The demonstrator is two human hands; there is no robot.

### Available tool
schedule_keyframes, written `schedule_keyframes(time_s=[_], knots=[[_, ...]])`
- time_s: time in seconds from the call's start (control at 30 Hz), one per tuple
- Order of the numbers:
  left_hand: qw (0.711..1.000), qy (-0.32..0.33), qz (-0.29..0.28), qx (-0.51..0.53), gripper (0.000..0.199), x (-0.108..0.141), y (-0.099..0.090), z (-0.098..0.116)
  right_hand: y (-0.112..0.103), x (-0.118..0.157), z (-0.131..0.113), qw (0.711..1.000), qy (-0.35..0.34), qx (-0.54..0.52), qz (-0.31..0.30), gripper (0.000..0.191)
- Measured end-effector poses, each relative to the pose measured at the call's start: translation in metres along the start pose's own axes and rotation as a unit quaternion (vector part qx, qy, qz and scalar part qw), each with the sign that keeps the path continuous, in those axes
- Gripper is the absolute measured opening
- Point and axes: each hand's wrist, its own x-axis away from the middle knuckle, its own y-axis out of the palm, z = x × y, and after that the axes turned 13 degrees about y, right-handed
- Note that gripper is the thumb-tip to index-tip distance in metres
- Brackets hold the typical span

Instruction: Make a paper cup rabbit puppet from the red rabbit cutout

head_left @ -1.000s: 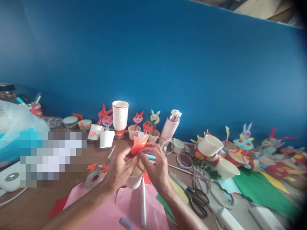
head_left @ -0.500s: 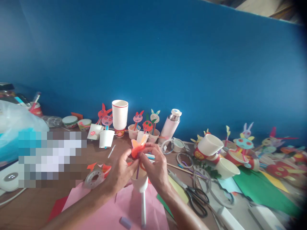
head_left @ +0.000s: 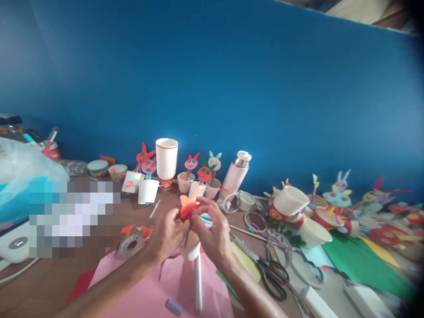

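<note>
My left hand point(head_left: 167, 236) pinches the left edge of a red paper head point(head_left: 187, 209) with pale orange ears. From the right, my right hand point(head_left: 212, 225) has its thumb and fingers closed on the same red piece. A purple straw point(head_left: 187, 237) runs down from the head into a white paper cup point(head_left: 190, 251). The cup sits just below my hands, above pink paper point(head_left: 149, 291). A white pen point(head_left: 198, 285) lies on the pink paper below the cup.
Black-handled scissors point(head_left: 271, 271) and tape rolls point(head_left: 255, 221) lie to the right. Behind stand stacked cups point(head_left: 166, 161), a flask point(head_left: 236, 174) and finished paper rabbits in cups point(head_left: 191, 164). A tape roll point(head_left: 131, 245) lies at left.
The red head, straw and cup have shifted slightly left, and the cup is a little higher. Both hands keep their hold, with my right fingers slightly more spread.
</note>
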Motion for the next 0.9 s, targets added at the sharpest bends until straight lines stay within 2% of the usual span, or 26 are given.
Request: schedule_keyframes(time_s=[0.17,0.27,0.43,0.53,0.63,0.73,0.9], knots=[[1.000,-0.007,0.018,-0.015,0.029,-0.001,0.001,-0.006,-0.001,0.003,-0.003,0.982,-0.125,0.129,0.067,0.011],[1.000,-0.005,0.013,-0.013,0.027,0.000,0.001,-0.005,-0.001,0.004,-0.002,0.967,-0.158,0.189,0.061,0.014],[1.000,-0.001,0.011,-0.003,0.024,-0.002,0.000,-0.008,-0.001,0.002,-0.001,0.964,-0.182,0.187,0.042,0.016],[0.999,0.003,0.017,0.028,0.022,-0.003,-0.002,-0.012,-0.001,0.002,-0.001,0.976,-0.170,0.137,0.029,0.015],[0.994,0.012,0.014,0.109,0.032,-0.003,-0.003,-0.014,0.000,0.002,0.002,0.993,-0.097,0.052,0.040,0.012],[0.984,0.007,0.012,0.178,0.039,-0.005,-0.003,-0.013,0.000,0.002,0.005,0.998,-0.037,0.017,0.047,0.011],[0.977,0.005,0.014,0.211,0.041,-0.007,-0.002,-0.013,-0.002,0.002,0.002,0.999,-0.040,0.021,0.021,0.011]])
